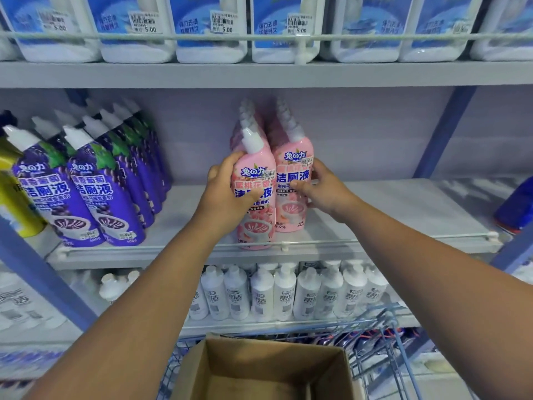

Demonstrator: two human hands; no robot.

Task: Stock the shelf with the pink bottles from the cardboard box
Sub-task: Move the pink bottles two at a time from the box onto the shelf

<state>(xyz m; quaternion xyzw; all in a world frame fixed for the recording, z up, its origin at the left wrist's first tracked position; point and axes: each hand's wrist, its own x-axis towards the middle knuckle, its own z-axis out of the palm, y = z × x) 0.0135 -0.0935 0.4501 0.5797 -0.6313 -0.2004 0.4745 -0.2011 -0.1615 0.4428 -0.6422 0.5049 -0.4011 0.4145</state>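
Observation:
Two rows of pink bottles stand on the middle shelf (389, 209), running toward the back. My left hand (227, 194) grips the front pink bottle of the left row (255, 223), which stands at the shelf's front rail. My right hand (320, 189) holds the front pink bottle of the right row (291, 180), thumb across its label and fingers round its right side. The two front bottles touch each other. The open cardboard box (271, 370) sits below in a blue wire cart; what I can see of its inside shows no bottles.
Purple bottles (98, 192) fill the shelf's left part, with a yellow bottle (14, 197) at the far left. A blue container (516, 206) lies at the right end. White bottles (282, 293) line the shelf below; white-and-blue jugs (207, 27) stand above.

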